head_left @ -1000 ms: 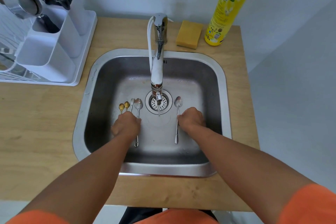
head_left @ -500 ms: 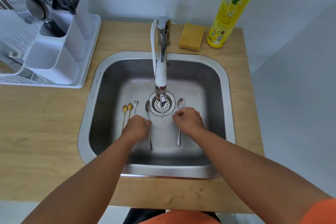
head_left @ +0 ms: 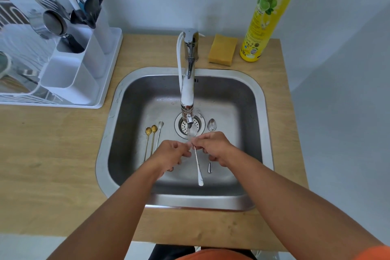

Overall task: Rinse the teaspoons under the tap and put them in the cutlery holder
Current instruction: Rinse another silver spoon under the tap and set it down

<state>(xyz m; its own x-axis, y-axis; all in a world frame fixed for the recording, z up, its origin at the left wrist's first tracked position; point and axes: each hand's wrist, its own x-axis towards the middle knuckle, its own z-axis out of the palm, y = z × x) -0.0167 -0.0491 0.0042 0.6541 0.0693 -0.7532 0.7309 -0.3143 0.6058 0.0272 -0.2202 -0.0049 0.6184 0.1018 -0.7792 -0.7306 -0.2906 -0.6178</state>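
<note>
Under the running tap (head_left: 188,82), both hands meet over the middle of the steel sink (head_left: 261,116). A silver teaspoon (head_left: 198,167) is pinched near its bowl end between the fingertips of the right hand (head_left: 213,146) and the left hand (head_left: 172,153), its bowl in the thin stream of water just in front of the drain strainer (head_left: 197,125), its handle slanting down toward the near wall of the basin. Both hands are curled narrow around that spoon. On the sink floor to the left lie two gold teaspoons (head_left: 150,133) side by side, with a slim silver spoon (head_left: 159,131) just beside them. To the right of the drain another silver teaspoon (head_left: 211,125) lies flat, its middle hidden under the right hand. On the wooden counter (head_left: 52,154) at far left stands the white cutlery holder (head_left: 84,63), its rear compartments holding forks, spoons and a ladle, its front compartment showing nothing inside. Behind the sink sit a yellow sponge (head_left: 222,51) and a tall bottle of dish soap (head_left: 263,23).
</note>
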